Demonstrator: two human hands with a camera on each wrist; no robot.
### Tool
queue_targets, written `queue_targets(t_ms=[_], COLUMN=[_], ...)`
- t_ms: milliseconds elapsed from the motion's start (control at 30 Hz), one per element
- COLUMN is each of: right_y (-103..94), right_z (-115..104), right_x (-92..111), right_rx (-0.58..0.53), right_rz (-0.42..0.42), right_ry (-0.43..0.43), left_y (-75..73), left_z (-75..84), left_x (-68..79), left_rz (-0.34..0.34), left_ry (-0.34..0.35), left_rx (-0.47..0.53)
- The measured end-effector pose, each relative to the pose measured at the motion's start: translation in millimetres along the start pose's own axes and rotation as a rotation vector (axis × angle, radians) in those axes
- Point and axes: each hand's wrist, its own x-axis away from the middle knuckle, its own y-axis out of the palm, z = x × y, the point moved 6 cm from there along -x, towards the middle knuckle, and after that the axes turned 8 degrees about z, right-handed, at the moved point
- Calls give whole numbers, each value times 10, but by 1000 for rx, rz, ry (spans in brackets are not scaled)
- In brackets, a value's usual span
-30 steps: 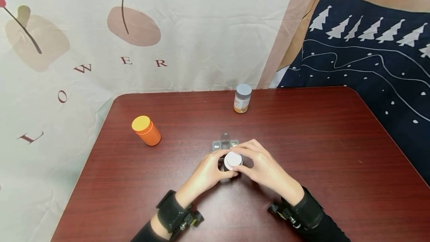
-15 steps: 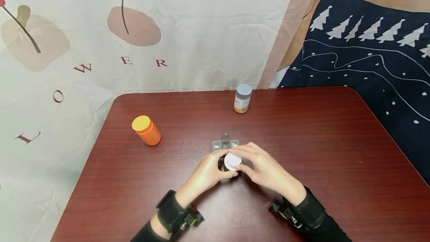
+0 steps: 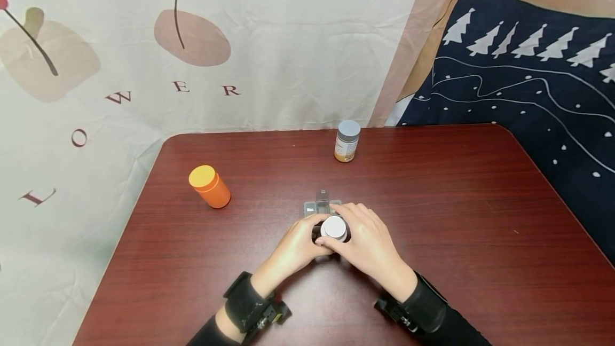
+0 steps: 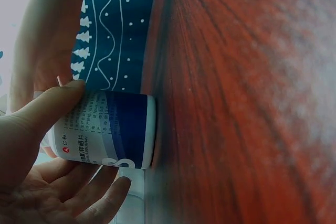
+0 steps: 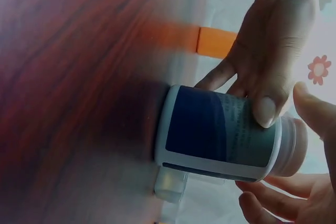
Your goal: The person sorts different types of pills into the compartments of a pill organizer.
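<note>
A white-capped pill bottle (image 3: 333,228) stands upright on the table, its blue and white label (image 4: 115,129) facing the left wrist camera. My left hand (image 3: 300,242) grips the bottle's body, thumb on the label and fingers on the far side. Around the white cap (image 5: 299,148) my right hand (image 3: 367,236) is spread. In the right wrist view its thumb (image 5: 315,109) stands apart from the cap, and its fingers lie along the other side. Just behind the bottle sits a small clear pill organizer (image 3: 310,208) with one lid raised; the hands partly hide it.
An orange bottle (image 3: 213,192) with a yellow lid stands at the left of the brown table (image 3: 456,202). Near the back edge is a grey-lidded bottle (image 3: 347,142). Printed cloths hang behind the table.
My right hand first turned slightly at the cap, its thumb sliding right. Now it has shifted, with the thumb farther left and the fingers spread wider. My left hand and the bottle stay put.
</note>
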Motion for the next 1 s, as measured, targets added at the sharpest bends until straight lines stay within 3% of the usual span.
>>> queue_targets(t_ms=[167,433,800,1000], right_y=[-23,-90,-139,-140], right_z=[-1,7,23,12], right_x=[-9,-11,-43,-38], right_rx=[42,48,-88,-97], right_rz=[37,25,-80,-155], right_ry=[25,35,-50,-93], left_y=[2,9,6,12], left_z=[0,5,0,-22], left_x=[1,2,12,16], left_rz=[4,5,0,-16], left_ry=[-13,-11,-11,-41], left_rx=[10,13,15,9])
